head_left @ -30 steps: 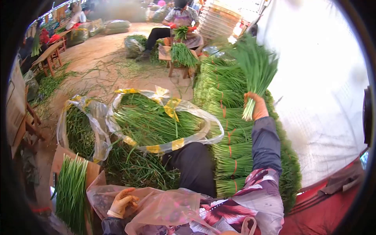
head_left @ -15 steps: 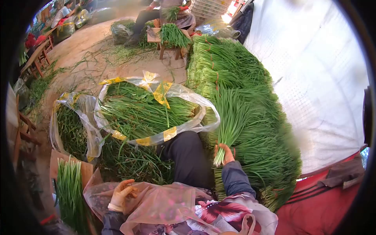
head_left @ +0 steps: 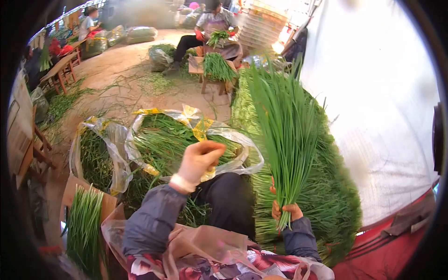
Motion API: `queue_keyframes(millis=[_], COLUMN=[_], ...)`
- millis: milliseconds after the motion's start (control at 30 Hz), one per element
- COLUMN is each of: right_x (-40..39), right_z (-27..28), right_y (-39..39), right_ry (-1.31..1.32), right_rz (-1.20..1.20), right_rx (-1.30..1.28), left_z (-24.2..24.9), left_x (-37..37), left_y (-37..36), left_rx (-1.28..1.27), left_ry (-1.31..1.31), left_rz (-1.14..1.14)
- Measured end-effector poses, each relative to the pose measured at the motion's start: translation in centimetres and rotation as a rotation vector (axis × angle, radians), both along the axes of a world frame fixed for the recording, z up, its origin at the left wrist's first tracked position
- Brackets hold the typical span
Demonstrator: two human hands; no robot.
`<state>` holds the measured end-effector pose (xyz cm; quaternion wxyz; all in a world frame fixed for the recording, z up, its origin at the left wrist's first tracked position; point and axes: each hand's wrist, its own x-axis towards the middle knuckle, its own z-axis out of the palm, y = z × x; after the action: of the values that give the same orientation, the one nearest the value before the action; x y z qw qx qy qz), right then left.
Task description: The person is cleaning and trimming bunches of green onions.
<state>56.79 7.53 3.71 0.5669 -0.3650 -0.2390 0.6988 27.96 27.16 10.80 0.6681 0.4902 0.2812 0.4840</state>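
Note:
My right hand (head_left: 287, 212) is wrapped round the pale stem end of a bunch of garlic chives (head_left: 291, 154). The bunch stands nearly upright, its green leaves fanning out at the top, over a large pile of garlic chives (head_left: 333, 186). My left hand (head_left: 200, 161), in a pale glove or wrap at the wrist, is raised over the open plastic bag (head_left: 254, 156) with its fingers closed together. Anything inside those fingers is hidden. Further loose garlic chives (head_left: 86, 221) lie on a wooden board (head_left: 70, 186) at the lower left.
A second plastic bag of greens (head_left: 119, 172) stands at the left. Further back, a person (head_left: 217, 23) in red gloves sits behind a small bench (head_left: 196, 65) with chives on it. A white sheet (head_left: 373, 93) borders the right side. Trimmings (head_left: 156, 84) litter the floor.
My right hand has lifted the bunch off the pile and brought it upright. My left hand has risen from my lap to above the bag, its fingers closing. The view has tilted up slightly.

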Motion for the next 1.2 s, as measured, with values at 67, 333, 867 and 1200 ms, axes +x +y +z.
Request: queue_keyframes(millis=[67, 333, 867, 1200], right_x=[-1.1, -3.5, -4.1, 2.6], right_z=[0.6, -0.2, -2.0, 4.2], right_y=[0.2, 1.7, 1.8, 6.9], right_ry=[-0.031, -0.088, 0.031, -0.087], right_rz=[0.013, 0.184, 0.162, -0.219], right_rx=[-0.016, -0.056, -0.066, 0.295], left_z=[1.4, -2.3, -5.6, -9.7], left_x=[1.4, 2.5, -0.2, -8.4], left_y=[0.1, 2.5, 1.3, 3.6], left_rx=[0.068, -0.175, -0.312, -0.323], left_ry=[-0.116, -0.087, -0.293, -0.348], left_rz=[0.052, 0.199, 0.167, 0.465])
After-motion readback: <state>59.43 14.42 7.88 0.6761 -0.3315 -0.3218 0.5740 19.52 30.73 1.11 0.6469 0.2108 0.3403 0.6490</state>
